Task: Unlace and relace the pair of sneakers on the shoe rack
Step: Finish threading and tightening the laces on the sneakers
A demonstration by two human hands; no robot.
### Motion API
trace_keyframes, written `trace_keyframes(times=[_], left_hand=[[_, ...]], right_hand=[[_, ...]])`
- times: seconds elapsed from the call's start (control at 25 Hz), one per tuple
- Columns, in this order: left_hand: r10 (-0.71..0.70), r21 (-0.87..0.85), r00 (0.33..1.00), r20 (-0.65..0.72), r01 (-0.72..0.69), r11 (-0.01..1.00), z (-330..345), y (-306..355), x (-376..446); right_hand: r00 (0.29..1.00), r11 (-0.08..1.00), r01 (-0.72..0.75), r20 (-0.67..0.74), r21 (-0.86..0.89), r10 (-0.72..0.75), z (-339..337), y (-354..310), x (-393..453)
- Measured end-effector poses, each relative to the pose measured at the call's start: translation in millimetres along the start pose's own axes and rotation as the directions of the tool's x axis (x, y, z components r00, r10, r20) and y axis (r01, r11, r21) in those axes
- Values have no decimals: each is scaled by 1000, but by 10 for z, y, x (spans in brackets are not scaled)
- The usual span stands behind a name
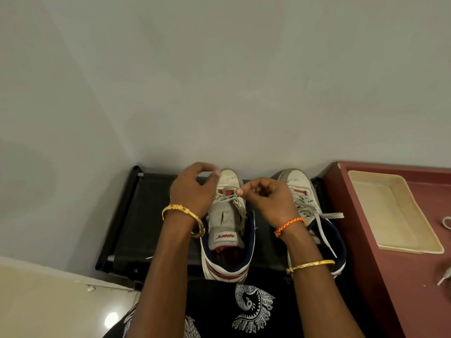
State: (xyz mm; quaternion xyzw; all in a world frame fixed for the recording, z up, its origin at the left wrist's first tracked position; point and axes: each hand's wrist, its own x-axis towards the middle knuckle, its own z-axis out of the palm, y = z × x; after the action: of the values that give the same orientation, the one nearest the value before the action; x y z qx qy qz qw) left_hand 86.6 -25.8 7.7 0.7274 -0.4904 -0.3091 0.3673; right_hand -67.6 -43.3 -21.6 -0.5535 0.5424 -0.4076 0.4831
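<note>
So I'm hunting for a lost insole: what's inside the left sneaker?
Inside the left sneaker a red lining shows behind the grey tongue. The tongue covers the toe end, so any insole there is hidden.

Bare black shoe rack (136, 215) is seen left of the left hand's fingers (210, 175), up to the corner wall (85, 113). Beyond both hands' fingers the wall closes the way. Between the fingers lies the left sneaker (228, 215); right of the right hand's fingers (240, 191) the right sneaker (302, 191) and a maroon surface (366, 240) block passage.
</note>
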Motion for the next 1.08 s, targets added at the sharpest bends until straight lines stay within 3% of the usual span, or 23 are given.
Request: trace_keyframes(times=[0.08,0.2,0.32,0.48,0.72,0.92,1.08], left_hand=[[148,-43,975,163,-143,989,56,78,-11],[131,27,964,231,-141,990,206,-18,12],[33,98,975,220,-56,994,305,-174,43],[18,558,994,104,-73,826,408,-261,66],[-90,691,993,76,13,723,571,-350,165],[-205,605,977,59,128,786,632,-382,263],[-209,609,971,118,95,787,745,-350,238]], right_hand=[[1000,1000,8,17,7,-8,15,11,14],[1000,998,-14,-7,-57,13,20,130,44],[997,986,-74,-8,-150,74,85,257,68],[979,904,-201,-46,-377,198,115,302,104],[953,770,-188,78,-610,294,247,234,102],[930,824,-337,-25,-455,366,178,342,211],[908,852,-415,-82,-318,411,158,413,213]])
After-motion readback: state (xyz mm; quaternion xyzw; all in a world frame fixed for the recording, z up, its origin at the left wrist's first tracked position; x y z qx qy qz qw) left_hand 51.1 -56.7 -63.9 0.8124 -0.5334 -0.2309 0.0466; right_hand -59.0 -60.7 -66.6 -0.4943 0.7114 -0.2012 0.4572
